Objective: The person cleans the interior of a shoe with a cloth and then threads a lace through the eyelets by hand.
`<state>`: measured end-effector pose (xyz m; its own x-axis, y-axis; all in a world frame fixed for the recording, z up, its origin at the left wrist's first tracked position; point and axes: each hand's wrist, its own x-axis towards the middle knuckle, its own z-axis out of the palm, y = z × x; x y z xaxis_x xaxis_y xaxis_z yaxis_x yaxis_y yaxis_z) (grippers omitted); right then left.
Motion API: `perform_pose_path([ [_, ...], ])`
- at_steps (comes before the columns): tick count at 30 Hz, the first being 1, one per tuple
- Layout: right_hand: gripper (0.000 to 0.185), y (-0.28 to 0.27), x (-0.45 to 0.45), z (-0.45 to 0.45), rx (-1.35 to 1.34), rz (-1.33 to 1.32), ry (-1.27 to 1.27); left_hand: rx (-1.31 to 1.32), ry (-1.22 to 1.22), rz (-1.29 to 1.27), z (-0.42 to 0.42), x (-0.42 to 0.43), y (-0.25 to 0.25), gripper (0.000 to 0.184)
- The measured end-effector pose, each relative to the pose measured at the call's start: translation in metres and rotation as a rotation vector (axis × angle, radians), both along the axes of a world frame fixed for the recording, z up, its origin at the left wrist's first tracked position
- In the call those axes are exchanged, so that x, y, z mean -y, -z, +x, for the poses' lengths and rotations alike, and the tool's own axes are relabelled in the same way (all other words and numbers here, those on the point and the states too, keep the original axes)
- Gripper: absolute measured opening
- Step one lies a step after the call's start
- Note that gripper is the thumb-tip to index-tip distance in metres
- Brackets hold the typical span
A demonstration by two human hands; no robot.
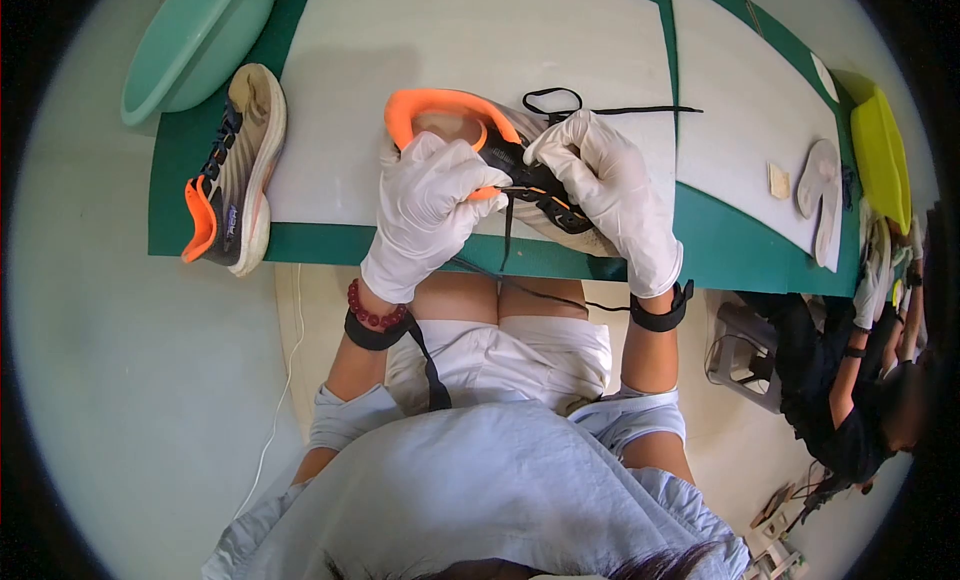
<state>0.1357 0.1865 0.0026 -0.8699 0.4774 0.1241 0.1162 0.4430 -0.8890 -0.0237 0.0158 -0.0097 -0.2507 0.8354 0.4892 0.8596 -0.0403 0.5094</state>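
Head view: one shoe with an orange collar (505, 158) is lying on a white mat (340, 100) at the near edge of a green desk (325, 242), its heel pointing to the upper left and its toe end to the lower right, between the two hands. Left hand (428, 205), white-gloved, with a red bead bracelet (372, 308) and a black band at the wrist: it is covering the side of the shoe opening, its fingers narrowing and pinching the orange tip of the tongue. Right hand (607, 185), likewise gloved and banded: it is resting over the forefoot, its fingers bunching narrowly by the lacing; whether they are gripping the lace, one cannot tell. Black lace (650, 110): one end is looping and trailing out beyond the right hand. Second shoe (235, 170), matching: it is lying on its side at the desk's left. Green basin (195, 50): it is standing behind that shoe. Farther right: a second mat (740, 100) is carrying pale insole-shaped pieces (822, 180) and a small beige block (778, 182); a yellow-green basin (880, 155) is sitting beside them. Co-worker (835, 410): a person in dark clothing is sitting at the far right, wearing gloves.
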Motion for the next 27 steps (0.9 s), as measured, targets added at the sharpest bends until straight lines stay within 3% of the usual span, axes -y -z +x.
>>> perform_pose_path([
  [7,0.008,0.0014,0.0026,0.0018,-0.018,-0.100,0.036,-0.006,-0.001,-0.003,0.0001,-0.0001,-0.0013,0.029],
  [16,0.010,0.0016,0.0010,0.0021,-0.025,0.041,0.038,0.003,-0.001,-0.015,-0.0010,-0.0009,-0.0007,0.029],
  [27,0.011,0.0007,0.0009,0.0007,0.002,0.024,0.078,0.014,-0.007,0.004,0.0003,-0.0010,-0.0016,0.025],
])
